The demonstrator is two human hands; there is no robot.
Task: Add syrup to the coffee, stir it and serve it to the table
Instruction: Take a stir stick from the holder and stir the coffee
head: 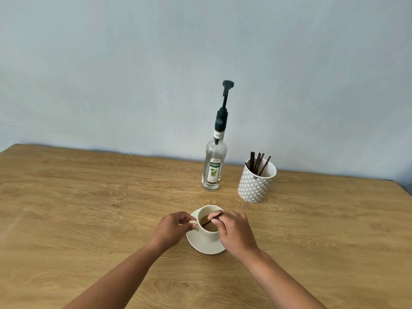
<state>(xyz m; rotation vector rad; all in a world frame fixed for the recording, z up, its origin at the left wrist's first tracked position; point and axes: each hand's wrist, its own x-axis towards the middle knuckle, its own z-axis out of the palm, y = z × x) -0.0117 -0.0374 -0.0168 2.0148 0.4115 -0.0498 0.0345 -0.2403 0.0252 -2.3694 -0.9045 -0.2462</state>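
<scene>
Forearms: both come in from the bottom edge, bare, converging on the cup at centre.
Left hand (172,228): on the left side of the cup, fingers curled in; grip narrow, pinched on the cup handle (193,222).
Saucer (206,247): off-white, flat on the desk (89,197), directly under the cup; its near rim shows between the two wrists.
Cup (209,233): off-white, upright, centred on the saucer, handle pointing left.
Coffee (211,227): light brown, fills the lower part of the cup; surface partly hidden by the right fingers.
Stirrer (211,219): thin dark stick, tilted, lower end in the coffee toward the left side, upper end sticking out past the far right rim.
Right hand (234,233): over the right side of the cup, back of hand up; grip narrow, thumb and fingertips closed on the upper part of the stirrer.
Syrup bottle (215,166): clear glass, upright, further back on the desk, just right of centre; green and white label, dark pump (226,92) on top, plunger raised. Well apart from the cup, nothing touching it.
Holder (256,181): white mug with grey diamond pattern, near the bottle on its right, apart from it.
Spare stirrers (257,162): several dark sticks standing in the holder, leaning at different angles.
Wall (133,63): plain pale blue, behind the far desk edge.
</scene>
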